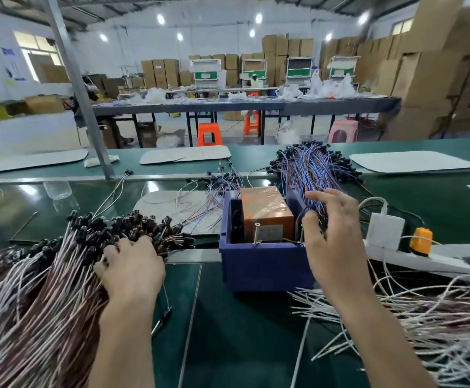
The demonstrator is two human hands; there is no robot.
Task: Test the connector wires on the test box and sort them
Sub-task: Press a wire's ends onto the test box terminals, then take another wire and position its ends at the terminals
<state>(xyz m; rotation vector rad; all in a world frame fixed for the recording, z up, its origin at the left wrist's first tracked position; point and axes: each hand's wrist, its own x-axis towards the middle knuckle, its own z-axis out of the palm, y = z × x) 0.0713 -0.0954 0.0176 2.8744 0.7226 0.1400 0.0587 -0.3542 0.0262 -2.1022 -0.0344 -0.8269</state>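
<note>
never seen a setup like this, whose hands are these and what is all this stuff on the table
There is one picture, taken by a camera worn on a person's head, looking down at their own bare hands. No robot here. On the green table sits a blue box holding an orange tester. The left hand rests on a heap of brown and white wires with black plugs; its fingertips are hidden. The right hand pinches a bunch of blue wires. A white power strip lies to the right.
</note>
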